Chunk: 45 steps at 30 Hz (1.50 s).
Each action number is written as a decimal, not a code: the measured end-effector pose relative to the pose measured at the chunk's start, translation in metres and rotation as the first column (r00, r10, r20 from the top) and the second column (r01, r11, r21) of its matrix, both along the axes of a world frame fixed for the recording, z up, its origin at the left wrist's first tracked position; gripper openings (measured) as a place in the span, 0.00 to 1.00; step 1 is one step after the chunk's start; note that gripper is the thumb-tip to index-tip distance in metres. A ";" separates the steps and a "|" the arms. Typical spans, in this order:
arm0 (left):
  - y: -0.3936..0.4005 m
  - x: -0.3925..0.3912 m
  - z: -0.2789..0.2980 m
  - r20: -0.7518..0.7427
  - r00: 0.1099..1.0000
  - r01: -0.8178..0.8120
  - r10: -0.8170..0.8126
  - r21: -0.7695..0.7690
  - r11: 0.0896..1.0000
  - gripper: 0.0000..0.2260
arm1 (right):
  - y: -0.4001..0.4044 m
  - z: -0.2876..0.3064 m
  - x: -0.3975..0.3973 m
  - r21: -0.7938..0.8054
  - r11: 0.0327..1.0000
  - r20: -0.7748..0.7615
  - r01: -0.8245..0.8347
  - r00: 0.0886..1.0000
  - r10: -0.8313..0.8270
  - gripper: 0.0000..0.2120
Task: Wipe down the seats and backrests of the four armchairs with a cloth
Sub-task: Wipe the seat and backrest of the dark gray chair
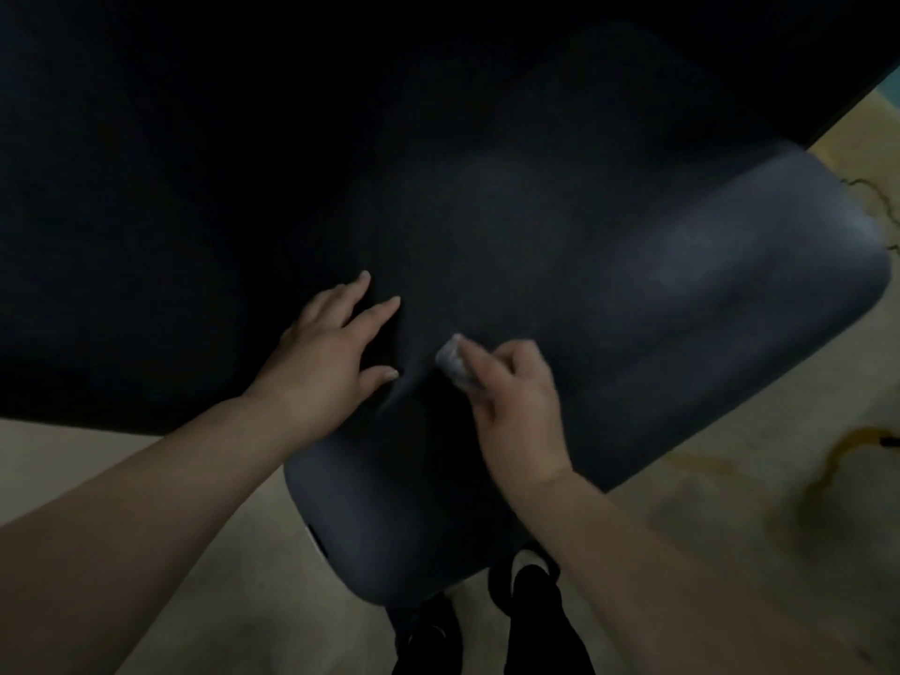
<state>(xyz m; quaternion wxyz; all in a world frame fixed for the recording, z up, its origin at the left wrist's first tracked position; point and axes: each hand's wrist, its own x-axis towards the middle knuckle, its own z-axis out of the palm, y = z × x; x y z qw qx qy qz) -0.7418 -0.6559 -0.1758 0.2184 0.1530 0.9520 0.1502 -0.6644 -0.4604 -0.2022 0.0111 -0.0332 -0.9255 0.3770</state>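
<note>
One dark, smooth armchair (633, 304) fills the view. The left hand (324, 362) presses flat on it, fingers spread; just right, the right hand (516, 406) pinches one small pale cloth (453, 360), seemingly against the upholstery.

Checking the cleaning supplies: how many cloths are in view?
1. A small pale cloth is held in the right hand, pressed on the dark armchair beside the open left hand. Others may lie unseen in the dark.

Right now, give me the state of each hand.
Left hand: open, fingers spread, pressing on the dark armchair cushion.
Right hand: closed around a small grey cloth, held against the cushion.
</note>
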 end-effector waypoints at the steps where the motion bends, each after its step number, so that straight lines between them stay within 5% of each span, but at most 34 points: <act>1: -0.001 0.003 0.000 0.005 1.000 0.005 -0.005 -0.001 1.000 0.33 | -0.003 0.002 0.004 -0.007 0.999 -0.019 -0.034 0.999 0.034 0.18; 5: -0.003 0.010 -0.001 0.021 1.000 0.015 -0.015 0.011 1.000 0.34 | 0.025 0.006 -0.019 -0.005 0.996 -0.141 0.087 0.986 -0.087 0.16; 9: -0.007 0.015 -0.004 0.017 1.000 0.002 -0.002 0.017 1.000 0.35 | 0.042 0.002 -0.035 0.058 0.960 -0.075 0.273 0.960 -0.269 0.16; 17: -0.015 0.031 -0.001 0.059 0.998 -0.026 0.026 0.001 1.000 0.38 | -0.015 0.003 0.023 0.014 0.999 -0.026 -0.049 0.998 0.049 0.22; 23: -0.014 0.036 -0.003 0.076 0.996 -0.043 0.043 0.008 0.999 0.40 | 0.017 0.002 -0.024 -0.004 0.959 -0.047 0.282 0.958 -0.282 0.15; 28: -0.015 0.036 -0.006 0.066 0.997 -0.047 0.046 0.016 0.999 0.40 | -0.015 -0.005 0.008 0.043 0.998 -0.112 0.043 0.993 -0.038 0.03; 30: -0.016 0.037 -0.004 0.066 0.997 -0.046 0.045 0.008 0.999 0.40 | -0.019 -0.001 0.027 0.088 0.979 -0.108 -0.187 0.975 0.195 0.13; 32: -0.016 0.037 -0.002 0.074 0.996 -0.045 0.045 0.005 0.999 0.40 | -0.011 0.006 0.030 0.027 0.981 -0.065 -0.193 0.979 0.194 0.17; 35: -0.016 0.037 0.000 0.094 0.994 -0.048 0.048 0.002 0.999 0.39 | -0.008 0.011 0.028 -0.022 1.000 -0.110 0.009 0.994 -0.011 0.19; 40: -0.016 0.037 -0.003 0.083 0.996 -0.042 0.042 -0.008 0.999 0.39 | -0.017 0.005 0.042 0.125 0.947 -0.072 -0.298 0.949 0.308 0.14; 45: -0.018 0.037 -0.005 0.073 0.996 -0.043 0.043 0.009 0.999 0.40 | 0.025 -0.003 -0.015 0.167 0.982 -0.089 0.084 0.994 -0.069 0.12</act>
